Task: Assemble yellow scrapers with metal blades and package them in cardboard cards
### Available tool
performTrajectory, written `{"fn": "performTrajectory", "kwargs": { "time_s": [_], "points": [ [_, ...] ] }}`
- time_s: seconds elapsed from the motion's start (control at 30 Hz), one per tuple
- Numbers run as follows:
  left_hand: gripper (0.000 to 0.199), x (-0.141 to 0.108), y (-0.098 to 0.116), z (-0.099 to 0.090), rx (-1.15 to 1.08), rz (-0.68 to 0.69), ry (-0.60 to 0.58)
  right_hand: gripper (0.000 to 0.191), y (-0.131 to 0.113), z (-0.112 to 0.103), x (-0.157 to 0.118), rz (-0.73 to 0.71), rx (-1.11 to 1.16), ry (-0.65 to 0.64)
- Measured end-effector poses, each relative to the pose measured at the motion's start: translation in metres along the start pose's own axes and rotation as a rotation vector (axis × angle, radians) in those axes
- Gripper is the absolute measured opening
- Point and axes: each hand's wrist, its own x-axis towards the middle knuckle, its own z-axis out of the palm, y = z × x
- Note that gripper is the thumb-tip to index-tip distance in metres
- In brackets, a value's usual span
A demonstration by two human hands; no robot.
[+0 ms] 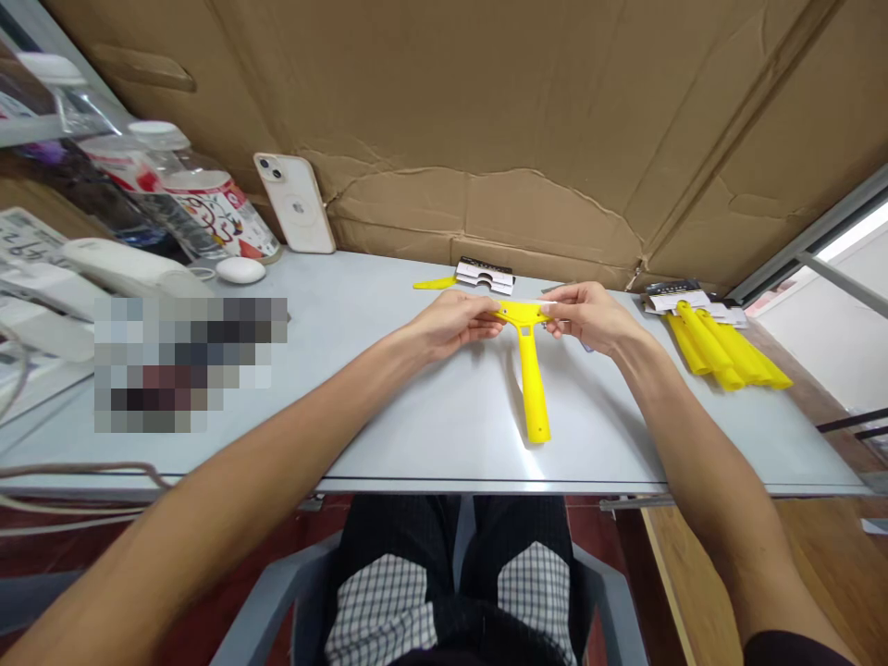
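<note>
A yellow T-shaped scraper (531,379) is held over the table, its hollow handle pointing towards me. My left hand (454,324) grips the left end of its wide head between thumb and fingers. At the head's right end, my right hand (586,316) pinches it the same way. Along the top edge of the head runs a thin pale strip, partly covered by my fingers. Just beyond my left hand lie a flat yellow piece (435,283) and some folded black-and-white cards (486,275).
Several yellow scrapers (721,347) with cards lie at the right. On the left stand a phone (295,203), a white mouse (240,270), bottles (215,208) and white boxes (42,305). Cardboard (486,111) walls the back of the table (416,444). Cables (83,470) hang at the left edge.
</note>
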Motion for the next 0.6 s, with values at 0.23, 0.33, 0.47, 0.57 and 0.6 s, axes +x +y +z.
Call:
{"fn": "performTrajectory", "kwargs": {
  "time_s": [0.23,0.33,0.47,0.57,0.6],
  "points": [
    [0.006,0.000,-0.004,0.004,-0.043,0.068,0.094,0.023,0.002,0.013,0.001,0.019,0.048,0.083],
    [0.031,-0.007,-0.007,0.011,-0.049,0.148,0.214,0.020,0.007,0.021,0.004,-0.003,0.095,0.155],
    [0.070,-0.018,-0.014,0.017,0.321,0.312,0.207,0.019,0.012,0.034,0.005,-0.018,0.166,0.249],
    [0.081,-0.021,-0.020,0.017,0.657,0.413,0.178,0.018,0.013,0.041,0.004,-0.034,0.195,0.276],
    [0.079,-0.021,-0.021,0.016,0.723,0.429,0.175,0.018,0.013,0.042,0.003,-0.042,0.199,0.271]
  ]
}}
